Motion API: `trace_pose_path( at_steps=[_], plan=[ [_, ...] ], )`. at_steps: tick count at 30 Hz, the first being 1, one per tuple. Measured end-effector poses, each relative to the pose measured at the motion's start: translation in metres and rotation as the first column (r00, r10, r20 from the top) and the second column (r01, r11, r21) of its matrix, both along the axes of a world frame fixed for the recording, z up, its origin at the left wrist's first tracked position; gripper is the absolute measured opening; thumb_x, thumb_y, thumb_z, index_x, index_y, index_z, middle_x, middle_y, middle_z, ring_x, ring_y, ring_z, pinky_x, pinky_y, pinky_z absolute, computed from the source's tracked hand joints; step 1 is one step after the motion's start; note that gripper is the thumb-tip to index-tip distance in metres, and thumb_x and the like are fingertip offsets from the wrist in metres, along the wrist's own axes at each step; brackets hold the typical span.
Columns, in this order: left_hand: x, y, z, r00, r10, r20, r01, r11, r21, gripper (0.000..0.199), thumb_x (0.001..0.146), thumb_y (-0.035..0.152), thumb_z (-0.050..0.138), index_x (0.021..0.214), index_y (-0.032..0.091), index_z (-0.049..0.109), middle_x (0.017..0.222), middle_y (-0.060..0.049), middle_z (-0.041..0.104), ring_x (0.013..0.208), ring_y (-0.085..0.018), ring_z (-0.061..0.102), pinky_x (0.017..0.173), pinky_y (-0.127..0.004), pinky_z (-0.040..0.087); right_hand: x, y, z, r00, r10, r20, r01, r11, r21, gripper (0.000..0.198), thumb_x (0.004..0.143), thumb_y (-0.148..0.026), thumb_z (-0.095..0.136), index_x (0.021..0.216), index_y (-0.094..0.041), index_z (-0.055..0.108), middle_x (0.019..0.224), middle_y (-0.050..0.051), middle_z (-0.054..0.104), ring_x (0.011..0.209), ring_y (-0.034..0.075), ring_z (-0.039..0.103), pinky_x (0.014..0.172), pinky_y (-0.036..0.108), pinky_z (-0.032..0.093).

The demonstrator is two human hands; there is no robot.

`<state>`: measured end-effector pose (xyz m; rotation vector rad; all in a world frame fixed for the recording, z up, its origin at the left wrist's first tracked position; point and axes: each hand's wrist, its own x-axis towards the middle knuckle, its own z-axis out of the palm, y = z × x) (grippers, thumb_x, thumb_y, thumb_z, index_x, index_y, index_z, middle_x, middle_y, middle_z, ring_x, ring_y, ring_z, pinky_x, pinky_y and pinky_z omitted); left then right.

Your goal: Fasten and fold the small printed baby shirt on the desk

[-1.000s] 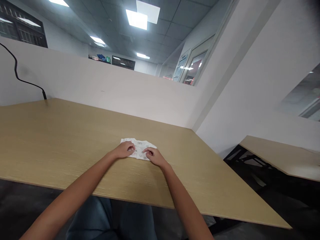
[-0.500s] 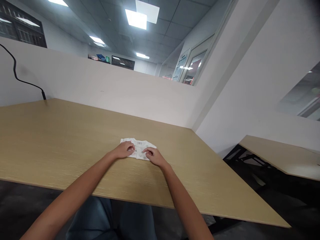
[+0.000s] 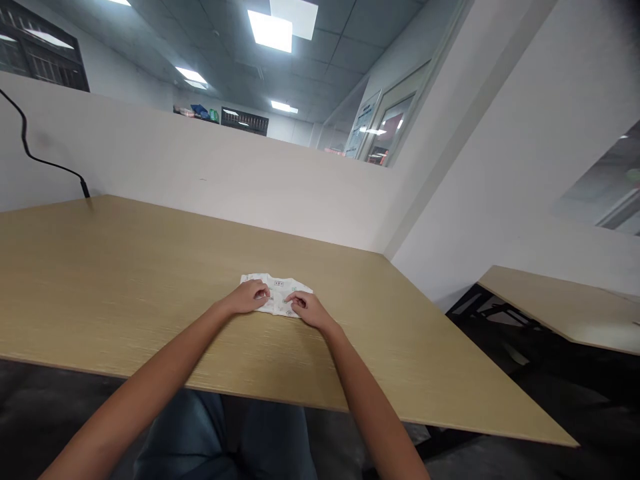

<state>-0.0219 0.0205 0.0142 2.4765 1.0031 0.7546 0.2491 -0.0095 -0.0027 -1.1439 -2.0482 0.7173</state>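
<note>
A small white garment [image 3: 279,293], folded flat, lies on the wooden table [image 3: 165,267]. It looks like a baby shirt with a faint print and a small dark label at the neckline. My left hand [image 3: 248,296] rests on its left part, the thumb and fingers curled together on the cloth. On the right part, my right hand [image 3: 309,308] has its fingers bent and its fingertips on the fabric near the middle. Both palms face down and hide the cloth beneath them.
A low white partition [image 3: 240,177] runs along the table's far side. At the far left, a black cable [image 3: 53,164] comes down to the tabletop. Another table [image 3: 560,300] stands to the right, beyond the slanting edge of mine. My legs [image 3: 225,440] are under the near edge.
The view has tilted very slightly, so everything sits a little higher. Both hands and the garment have hardly moved.
</note>
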Motion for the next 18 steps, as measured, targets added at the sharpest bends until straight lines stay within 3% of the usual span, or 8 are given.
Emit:
trace_pose_path(
  at_steps=[18],
  plan=[
    [0.0001,0.0011,-0.0017,1.0,0.0,-0.002,0.0,1.0,0.002,0.023,0.083,0.026,0.056,0.097,0.018,0.073,0.091,-0.006,0.068,0.084,-0.02,0.061,0.076,-0.028,0.045,0.0006,0.0006,-0.0011,1.0,0.002,-0.001,-0.002,1.0,0.003,0.03,0.077,-0.017,0.054,0.099,-0.018,0.075,0.068,-0.003,0.049,0.064,0.012,0.041,0.063,0.024,0.032]
  ],
)
